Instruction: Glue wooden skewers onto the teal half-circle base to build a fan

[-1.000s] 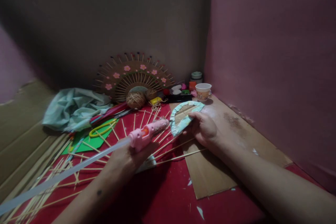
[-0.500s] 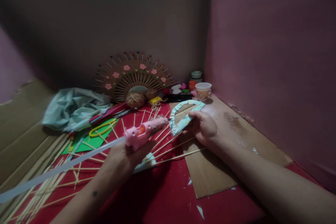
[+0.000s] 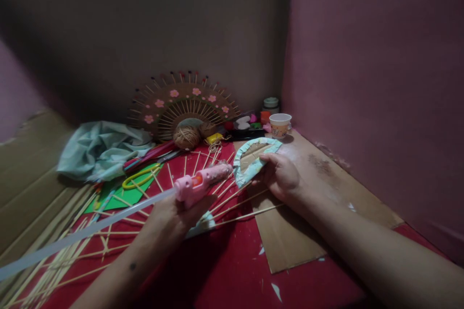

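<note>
Head view. Grips a pink plastic hot-glue gun [image 3: 201, 181] in the left hand [image 3: 174, 217], with the fingers curled tight around the handle. Holds it just above the red table covering [image 3: 235, 270], nozzle aimed right and a little away. Brings the tip just beside the left rim of a half-round brown cardboard piece edged in pale blue-green fabric [image 3: 250, 159]. Trails a long translucent glue stick [image 3: 90, 231] from the back of the gun, out toward the lower left edge of the view.

Pinches the right-hand edge of that half-round piece with the right hand [image 3: 284, 178], fingers close together and bent over the rim. Rests the piece's near edge on thin bamboo skewers [image 3: 232, 200] fanned across the red covering, and its far part over a flat brown cardboard sheet [image 3: 290, 241].

Farther back, against the wall: 1 finished brown fan with pink paper flowers [image 3: 184, 101], standing upright, and just in front of it a ball of tan twine [image 3: 186, 137]. To the right, near the corner: 1 pale paper cup [image 3: 280, 125], with a small lidded jar [image 3: 271, 105] just behind. To the left: a crumpled pale green cloth [image 3: 101, 149], and yellow-handled scissors [image 3: 139, 177] lying partly on a sheet of green paper [image 3: 123, 195]. More skewers toward the lower left.
</note>
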Demonstrator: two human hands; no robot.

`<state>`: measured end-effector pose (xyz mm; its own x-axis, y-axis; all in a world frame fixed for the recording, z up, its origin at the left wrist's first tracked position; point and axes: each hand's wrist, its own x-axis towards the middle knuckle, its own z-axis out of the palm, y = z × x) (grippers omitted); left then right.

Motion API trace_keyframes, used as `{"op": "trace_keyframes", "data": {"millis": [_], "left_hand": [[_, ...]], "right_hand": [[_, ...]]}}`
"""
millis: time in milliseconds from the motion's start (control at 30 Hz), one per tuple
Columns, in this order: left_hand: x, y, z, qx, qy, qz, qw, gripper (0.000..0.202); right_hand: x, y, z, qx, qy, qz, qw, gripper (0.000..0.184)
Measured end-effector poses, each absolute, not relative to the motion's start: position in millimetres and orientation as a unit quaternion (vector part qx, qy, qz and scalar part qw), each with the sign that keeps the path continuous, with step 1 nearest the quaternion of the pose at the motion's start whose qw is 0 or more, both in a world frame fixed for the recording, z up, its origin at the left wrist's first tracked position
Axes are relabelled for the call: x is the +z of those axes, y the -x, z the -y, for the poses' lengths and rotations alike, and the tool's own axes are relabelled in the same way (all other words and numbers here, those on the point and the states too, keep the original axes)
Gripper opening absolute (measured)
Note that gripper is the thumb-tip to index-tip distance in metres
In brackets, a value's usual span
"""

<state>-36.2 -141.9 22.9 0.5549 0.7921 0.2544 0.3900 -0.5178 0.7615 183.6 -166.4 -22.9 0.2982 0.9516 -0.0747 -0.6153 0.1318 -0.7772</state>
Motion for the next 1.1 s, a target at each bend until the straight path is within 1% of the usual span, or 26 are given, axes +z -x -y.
{"op": "trace_keyframes", "data": {"millis": [133,300,400,667,767,867,967,1100], "left_hand": [[20,37,142,0.258,-0.814,-0.384,0.352,0.044],[17,37,137,0.281,-0.815,-0.339,0.377,0.048],[17,37,136,0.275,-0.821,-0.320,0.385,0.048],[12,40,134,0.261,-0.803,-0.371,0.388,0.052],[12,39,133,0.263,-0.805,-0.363,0.389,0.051],[15,36,137,0.262,-0.790,-0.370,0.412,0.048],[17,34,141,0.263,-0.766,-0.391,0.438,0.051],[16,34,142,0.281,-0.766,-0.402,0.415,0.054]], "right_hand": [[-22,-183,166,0.545,0.365,0.226,0.720,0.014],[-22,-183,166,0.547,0.367,0.233,0.715,0.008],[-22,-183,167,0.549,0.372,0.230,0.712,0.008],[-23,-183,167,0.550,0.374,0.244,0.706,0.009],[-23,-183,167,0.553,0.374,0.235,0.706,0.009],[-24,-183,166,0.551,0.371,0.232,0.711,0.012],[-24,-183,166,0.547,0.371,0.229,0.714,0.016],[-24,-183,166,0.547,0.371,0.238,0.712,0.014]]}}
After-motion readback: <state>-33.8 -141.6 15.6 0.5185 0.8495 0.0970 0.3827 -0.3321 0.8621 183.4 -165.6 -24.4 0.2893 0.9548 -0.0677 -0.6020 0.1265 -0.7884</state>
